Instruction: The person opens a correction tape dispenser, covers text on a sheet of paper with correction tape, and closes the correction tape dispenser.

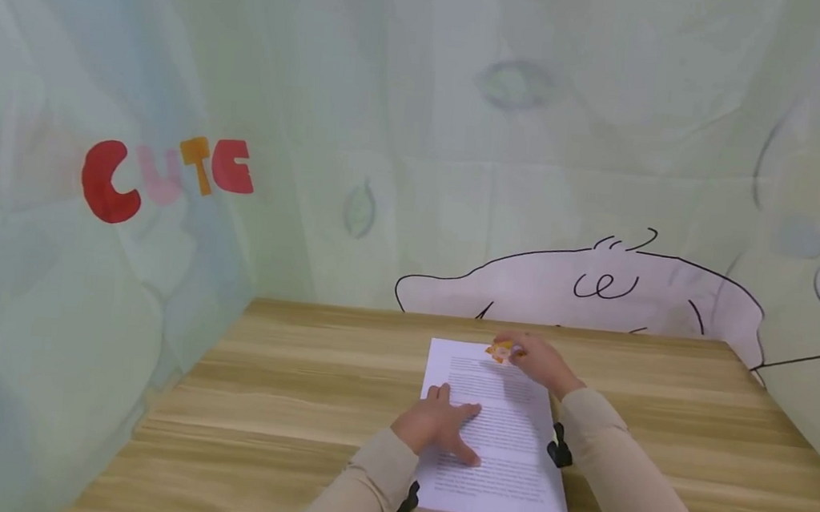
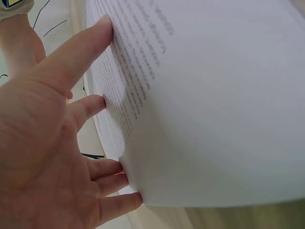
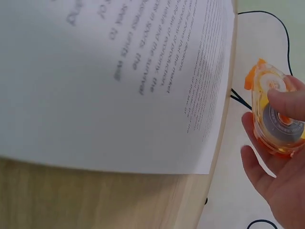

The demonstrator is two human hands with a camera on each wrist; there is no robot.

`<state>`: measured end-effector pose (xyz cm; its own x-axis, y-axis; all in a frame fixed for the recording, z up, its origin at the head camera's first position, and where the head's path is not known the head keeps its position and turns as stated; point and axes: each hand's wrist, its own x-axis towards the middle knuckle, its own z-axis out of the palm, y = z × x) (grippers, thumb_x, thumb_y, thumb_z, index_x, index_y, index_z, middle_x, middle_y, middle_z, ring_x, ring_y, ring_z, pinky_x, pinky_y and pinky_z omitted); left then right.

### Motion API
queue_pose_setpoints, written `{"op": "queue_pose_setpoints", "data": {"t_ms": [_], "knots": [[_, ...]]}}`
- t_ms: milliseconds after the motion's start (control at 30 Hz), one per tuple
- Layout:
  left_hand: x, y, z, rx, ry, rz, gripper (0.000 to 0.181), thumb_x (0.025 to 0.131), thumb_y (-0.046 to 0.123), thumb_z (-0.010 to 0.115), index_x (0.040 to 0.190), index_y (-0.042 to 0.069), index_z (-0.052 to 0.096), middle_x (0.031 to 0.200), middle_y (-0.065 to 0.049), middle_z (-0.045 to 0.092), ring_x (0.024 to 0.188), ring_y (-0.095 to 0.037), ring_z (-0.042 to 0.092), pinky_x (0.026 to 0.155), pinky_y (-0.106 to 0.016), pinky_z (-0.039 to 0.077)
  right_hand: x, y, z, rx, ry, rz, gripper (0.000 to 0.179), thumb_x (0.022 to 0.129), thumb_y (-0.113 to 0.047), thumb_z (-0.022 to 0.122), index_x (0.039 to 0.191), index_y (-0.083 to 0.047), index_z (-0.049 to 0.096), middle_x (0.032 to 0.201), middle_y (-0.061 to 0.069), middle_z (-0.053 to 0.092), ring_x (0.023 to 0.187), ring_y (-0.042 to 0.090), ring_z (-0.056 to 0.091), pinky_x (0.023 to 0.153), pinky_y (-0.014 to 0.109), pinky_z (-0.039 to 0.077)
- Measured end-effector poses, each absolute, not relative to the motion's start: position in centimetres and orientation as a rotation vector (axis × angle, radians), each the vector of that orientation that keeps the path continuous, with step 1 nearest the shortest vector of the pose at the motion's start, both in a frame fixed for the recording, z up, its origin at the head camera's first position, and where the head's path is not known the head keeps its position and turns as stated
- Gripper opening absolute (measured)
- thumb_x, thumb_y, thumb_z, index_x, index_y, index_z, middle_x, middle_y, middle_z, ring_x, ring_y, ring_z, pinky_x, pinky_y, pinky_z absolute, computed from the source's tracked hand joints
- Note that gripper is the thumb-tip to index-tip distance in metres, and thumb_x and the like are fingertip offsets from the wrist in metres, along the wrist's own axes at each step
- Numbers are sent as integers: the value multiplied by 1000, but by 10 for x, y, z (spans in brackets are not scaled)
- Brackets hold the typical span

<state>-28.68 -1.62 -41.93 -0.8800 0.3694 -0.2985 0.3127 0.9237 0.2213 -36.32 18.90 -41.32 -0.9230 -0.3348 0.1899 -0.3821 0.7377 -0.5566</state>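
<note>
A printed sheet of paper (image 1: 505, 511) lies on the wooden table in front of me. My left hand (image 1: 440, 423) rests on its left half with the fingers spread. In the left wrist view, the thumb and fingertips touch the page (image 2: 214, 119) beside the lines of text. My right hand (image 1: 541, 361) holds an orange correction tape (image 1: 500, 351) over the sheet's top edge. Seen from the right wrist, the correction tape (image 3: 276, 114) has a clear case with a grey reel inside, and the thumb presses on its side.
The wooden table (image 1: 285, 375) spreads out on both sides of the paper. Behind it hangs a pale printed backdrop (image 1: 421, 112) with cartoon drawings, and coloured letters (image 1: 171, 173) show on the left side. Dark wrist straps (image 1: 560, 446) show at the sleeves.
</note>
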Motion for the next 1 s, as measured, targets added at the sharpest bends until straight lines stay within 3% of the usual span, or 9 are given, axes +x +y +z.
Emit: {"op": "queue_pose_setpoints", "data": {"t_ms": [133, 367, 600, 1000], "knots": [[-287, -18, -418, 484, 2725, 261, 82, 64, 55, 76, 136, 37, 42, 148, -19, 22, 132, -31, 27, 98, -51, 39, -358, 189, -412, 510, -2846, 879, 40, 86, 1, 55, 123, -12, 58, 128, 13, 56, 104, 32, 58, 88, 50, 46], [-285, -21, -418, 451, 2700, 283, 82, 64, 53, 76, 136, 37, 42, 150, -20, 20, 134, -32, 24, 98, -54, 37, -353, 188, -419, 596, -2796, 709, 40, 83, 4, 56, 117, -16, 61, 121, 16, 58, 99, 31, 59, 83, 49, 48], [-283, -17, -417, 463, 2692, 275, 80, 65, 53, 76, 136, 38, 42, 150, -19, 19, 136, -31, 22, 100, -53, 36, -356, 193, -430, 724, -2728, 550, 42, 78, 13, 52, 110, -11, 63, 99, 15, 59, 89, 30, 56, 77, 46, 48], [-283, -17, -412, 420, 2694, 283, 81, 66, 54, 74, 138, 40, 38, 152, -18, 16, 137, -33, 21, 99, -54, 36, -356, 194, -421, 661, -2828, 548, 42, 79, 12, 51, 109, -13, 64, 98, 11, 54, 90, 26, 49, 77, 42, 44]]}}
